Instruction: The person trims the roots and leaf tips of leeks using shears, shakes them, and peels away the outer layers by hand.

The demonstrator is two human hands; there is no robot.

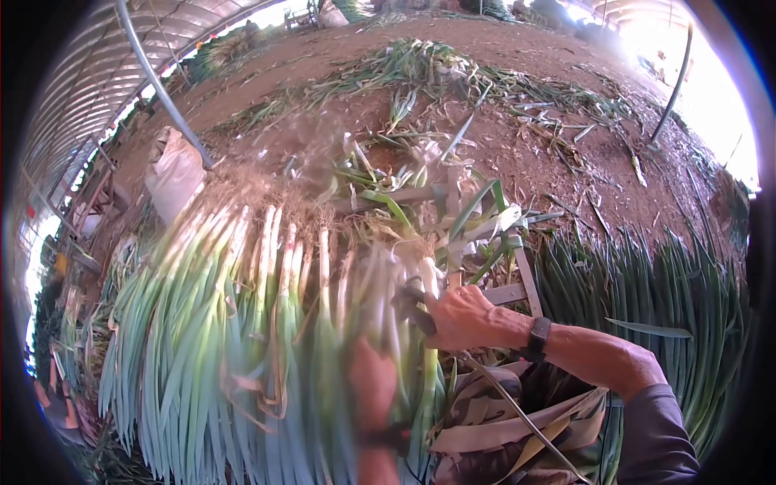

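Note:
A dense row of long green onions (186, 323) lies in front of me, with rooty white ends pointing away and leaves toward me. My left hand (372, 384), smeared by motion, looks closed around blurred green onion stalks, its fingertips hard to make out. To its right, my right hand (469, 317) is closed on a dark hand tool (419, 311) that looks like an air gun. A thin hose (521, 408) runs from below this hand toward the lower right. One pale onion stalk (430, 279) stands just behind the tool. A dark watch (536, 339) circles my right wrist.
Dark-green onion leaves (647, 323) fill the right side. Beyond my right hand is a wooden frame (525, 279), strewn with peeled skins. A leaf heap (420, 65) covers soil farther off. A pale sack (174, 174) stands by a metal pole (162, 89) at left.

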